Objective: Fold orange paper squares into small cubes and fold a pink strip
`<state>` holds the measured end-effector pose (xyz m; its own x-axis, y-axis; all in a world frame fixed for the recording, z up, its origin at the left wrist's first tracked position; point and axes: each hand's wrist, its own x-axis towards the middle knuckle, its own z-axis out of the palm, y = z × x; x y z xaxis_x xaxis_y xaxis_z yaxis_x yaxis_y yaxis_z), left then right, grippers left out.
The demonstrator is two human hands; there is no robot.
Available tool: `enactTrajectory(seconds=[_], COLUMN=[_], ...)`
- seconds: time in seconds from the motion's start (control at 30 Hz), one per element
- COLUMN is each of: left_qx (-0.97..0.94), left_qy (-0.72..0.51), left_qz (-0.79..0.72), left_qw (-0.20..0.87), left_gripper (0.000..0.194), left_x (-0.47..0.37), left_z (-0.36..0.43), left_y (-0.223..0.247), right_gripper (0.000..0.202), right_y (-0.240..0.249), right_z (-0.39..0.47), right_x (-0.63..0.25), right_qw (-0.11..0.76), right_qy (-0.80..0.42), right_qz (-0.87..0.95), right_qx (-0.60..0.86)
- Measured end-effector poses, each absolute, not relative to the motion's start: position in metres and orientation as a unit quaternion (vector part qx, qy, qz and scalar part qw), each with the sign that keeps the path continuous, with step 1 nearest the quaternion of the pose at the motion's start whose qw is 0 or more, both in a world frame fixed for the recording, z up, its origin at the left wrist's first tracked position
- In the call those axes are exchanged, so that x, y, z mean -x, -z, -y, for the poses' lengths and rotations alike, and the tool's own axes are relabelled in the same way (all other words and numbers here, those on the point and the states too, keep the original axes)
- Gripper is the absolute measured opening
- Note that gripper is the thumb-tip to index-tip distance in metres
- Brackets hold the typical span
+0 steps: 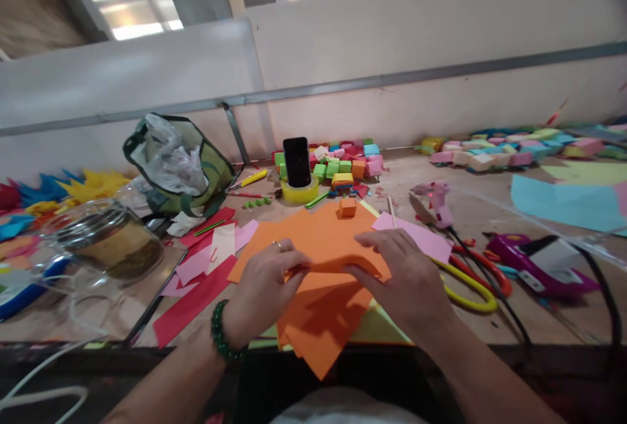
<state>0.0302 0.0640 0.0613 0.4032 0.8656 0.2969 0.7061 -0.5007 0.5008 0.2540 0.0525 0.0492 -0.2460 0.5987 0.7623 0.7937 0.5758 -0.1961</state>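
Note:
A narrow folded strip of orange paper (333, 264) stretches between my hands. My left hand (264, 287) pinches its left end between thumb and fingers. At the other end, my right hand (404, 274) has its thumb below the strip and its fingers curled over the top. Beneath both hands lie loose orange paper sheets (318, 326), one corner hanging over the table's front edge. A small orange paper box (347, 207) sits on the far part of the orange paper.
A phone (296, 161) stands in a yellow tape roll (300, 193) before piled paper boxes (343, 166). To the right are a pink glue gun (438, 205), scissors with yellow and red handles (473, 296) and a purple tool (543, 267). Left: a glass jar (117, 241) and green bag (210, 169).

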Motion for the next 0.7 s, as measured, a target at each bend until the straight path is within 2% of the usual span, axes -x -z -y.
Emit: enactTrajectory(seconds=[0.03, 0.1, 0.17, 0.27, 0.47, 0.57, 0.7], left_qx=[-0.822, -0.817, -0.809, -0.768, -0.629, -0.628, -0.619], left_qy=[-0.264, -0.242, -0.213, -0.227, -0.260, -0.318, -0.362], left_qz=[-0.479, -0.480, -0.460, -0.440, -0.465, -0.456, -0.531], left_qw=[0.162, 0.211, 0.297, 0.406, 0.566, 0.545, 0.451], left_gripper=[0.016, 0.014, 0.026, 0.043, 0.049, 0.048, 0.070], left_x=[-0.028, -0.023, -0.017, -0.012, -0.011, -0.009, -0.003], left_z=[-0.059, -0.052, -0.050, -0.052, -0.060, -0.059, -0.057], left_y=[-0.062, -0.064, -0.067, -0.069, -0.051, -0.041, -0.036], right_gripper=[0.009, 0.010, 0.007, 0.015, 0.025, 0.026, 0.029], right_y=[-0.052, -0.058, -0.062, -0.068, -0.068, -0.065, -0.060], right_z=[-0.053, -0.054, -0.053, -0.051, -0.046, -0.046, -0.047], right_x=[-0.251, -0.246, -0.242, -0.238, -0.235, -0.239, -0.251], right_qw=[0.430, 0.439, 0.440, 0.443, 0.465, 0.464, 0.431], right_qy=[0.101, 0.060, 0.026, 0.007, -0.003, -0.019, 0.016], right_qz=[0.783, 0.792, 0.807, 0.827, 0.830, 0.829, 0.845], right_qx=[0.439, 0.419, 0.392, 0.347, 0.308, 0.310, 0.316])
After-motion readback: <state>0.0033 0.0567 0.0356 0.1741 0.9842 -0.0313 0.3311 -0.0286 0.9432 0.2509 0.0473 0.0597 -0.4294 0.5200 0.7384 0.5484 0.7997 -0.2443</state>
